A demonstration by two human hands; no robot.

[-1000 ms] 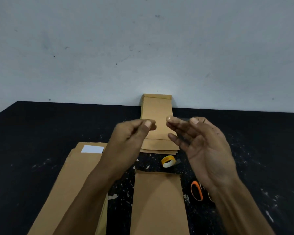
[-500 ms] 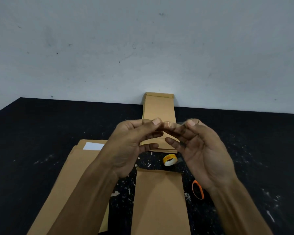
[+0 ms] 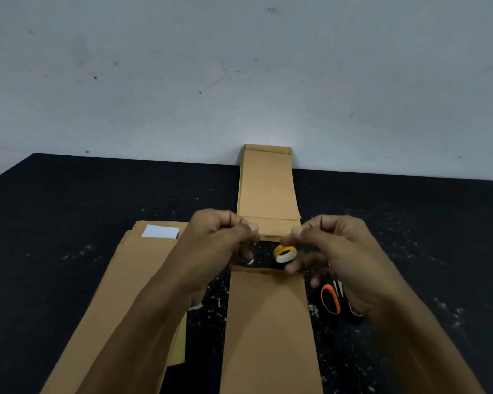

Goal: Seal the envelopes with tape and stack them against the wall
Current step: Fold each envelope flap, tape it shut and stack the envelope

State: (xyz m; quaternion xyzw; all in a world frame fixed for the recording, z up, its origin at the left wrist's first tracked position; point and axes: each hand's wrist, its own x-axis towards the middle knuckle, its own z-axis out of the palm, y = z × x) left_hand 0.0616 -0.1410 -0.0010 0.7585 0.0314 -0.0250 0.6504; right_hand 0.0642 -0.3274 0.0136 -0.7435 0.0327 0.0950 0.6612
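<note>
Hands, left and right, pinch clear tape strip (barely visible) above brown envelope

The tape roll lies between the near envelope and the stack against the wall.

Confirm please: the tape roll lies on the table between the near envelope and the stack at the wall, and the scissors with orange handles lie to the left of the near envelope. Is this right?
Not quite. The head view shows the scissors to the right of the near envelope, partly under the right hand, not to its left. The rest holds: the tape roll lies on the table between the near envelope and the stack at the wall.
</note>
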